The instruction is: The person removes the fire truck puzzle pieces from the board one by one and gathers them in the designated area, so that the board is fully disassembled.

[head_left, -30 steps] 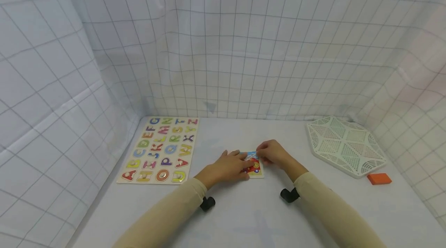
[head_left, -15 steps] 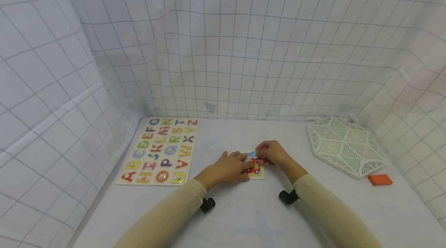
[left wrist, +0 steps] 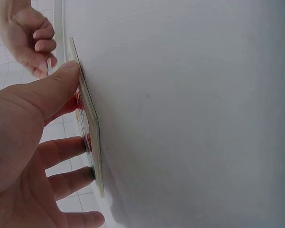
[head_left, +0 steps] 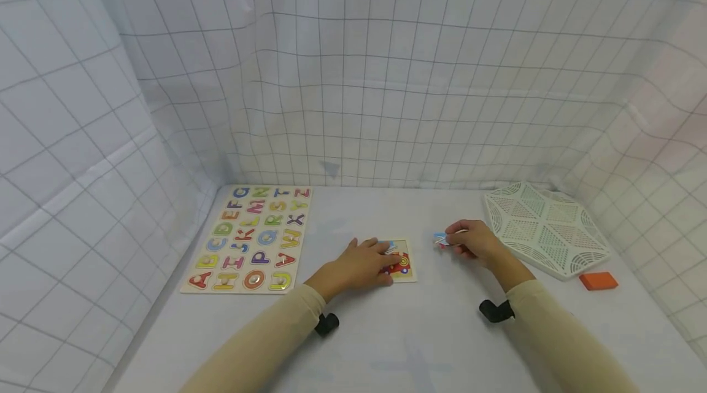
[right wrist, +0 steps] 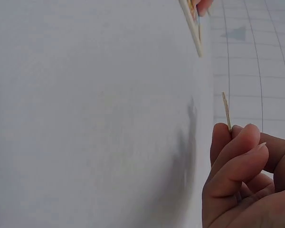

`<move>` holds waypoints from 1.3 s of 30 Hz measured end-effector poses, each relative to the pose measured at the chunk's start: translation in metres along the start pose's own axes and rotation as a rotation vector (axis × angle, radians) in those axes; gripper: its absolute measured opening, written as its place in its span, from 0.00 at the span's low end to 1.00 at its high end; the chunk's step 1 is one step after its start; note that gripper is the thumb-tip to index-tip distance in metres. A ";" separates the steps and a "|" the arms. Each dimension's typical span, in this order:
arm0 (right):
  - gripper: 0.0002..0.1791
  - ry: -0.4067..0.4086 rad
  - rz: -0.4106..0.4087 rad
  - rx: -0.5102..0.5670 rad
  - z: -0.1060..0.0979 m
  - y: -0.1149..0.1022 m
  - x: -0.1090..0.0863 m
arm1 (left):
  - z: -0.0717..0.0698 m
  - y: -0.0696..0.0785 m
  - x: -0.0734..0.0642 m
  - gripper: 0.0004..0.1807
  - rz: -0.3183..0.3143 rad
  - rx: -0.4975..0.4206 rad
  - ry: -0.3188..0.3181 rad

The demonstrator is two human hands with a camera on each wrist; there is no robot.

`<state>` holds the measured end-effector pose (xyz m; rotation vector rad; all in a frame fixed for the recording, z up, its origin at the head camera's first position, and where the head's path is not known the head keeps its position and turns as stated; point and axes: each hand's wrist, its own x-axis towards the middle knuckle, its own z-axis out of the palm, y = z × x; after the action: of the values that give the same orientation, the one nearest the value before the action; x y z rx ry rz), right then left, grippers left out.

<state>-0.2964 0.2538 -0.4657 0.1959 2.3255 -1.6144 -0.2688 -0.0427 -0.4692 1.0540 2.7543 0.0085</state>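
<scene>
A small square wooden picture puzzle [head_left: 409,269] with a red vehicle on it lies on the table in the head view. My left hand [head_left: 358,265] rests on it with spread fingers; the left wrist view shows the thumb and fingertips touching the puzzle [left wrist: 99,156], and part of the picture is covered. To the right of the puzzle, my right hand [head_left: 476,241] pinches a small blue-and-white puzzle piece [head_left: 440,239] between thumb and fingers. Seen edge-on in the right wrist view, the thin piece [right wrist: 226,110] sticks up from the fingertips, above the table.
An alphabet puzzle board [head_left: 248,239] with coloured letters lies on the left. A pale hexagonal patterned board [head_left: 547,227] sits at the back right, with an orange block [head_left: 599,281] beside its front corner. Grid-patterned white curtains [head_left: 386,73] enclose the table.
My right hand has lifted the blue-and-white piece off the picture puzzle and moved it to the right, baring a plain patch at the puzzle's upper right. The left hand has stayed on the puzzle.
</scene>
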 end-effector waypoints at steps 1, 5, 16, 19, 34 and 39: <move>0.17 0.003 -0.002 -0.005 -0.006 0.003 -0.002 | -0.001 0.000 0.000 0.30 -0.003 0.000 -0.001; 0.16 0.014 0.010 -0.037 -0.027 0.015 -0.008 | -0.001 -0.001 0.000 0.30 -0.009 0.000 -0.009; 0.13 0.062 -0.028 -0.151 -0.037 0.027 -0.013 | 0.001 -0.002 0.000 0.31 -0.009 -0.017 -0.015; 0.11 0.088 -0.041 -0.214 -0.036 0.026 -0.013 | 0.002 -0.003 0.000 0.31 -0.007 -0.029 -0.029; 0.14 0.018 -0.071 -0.154 -0.017 0.010 -0.011 | -0.008 -0.002 -0.003 0.33 -0.002 -0.080 -0.064; 0.16 -0.049 -0.060 -0.076 0.008 -0.007 -0.004 | -0.010 -0.002 -0.008 0.33 -0.039 -0.081 -0.047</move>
<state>-0.2927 0.2441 -0.4610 0.0699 2.3712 -1.5371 -0.2664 -0.0485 -0.4577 0.9679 2.7070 0.0883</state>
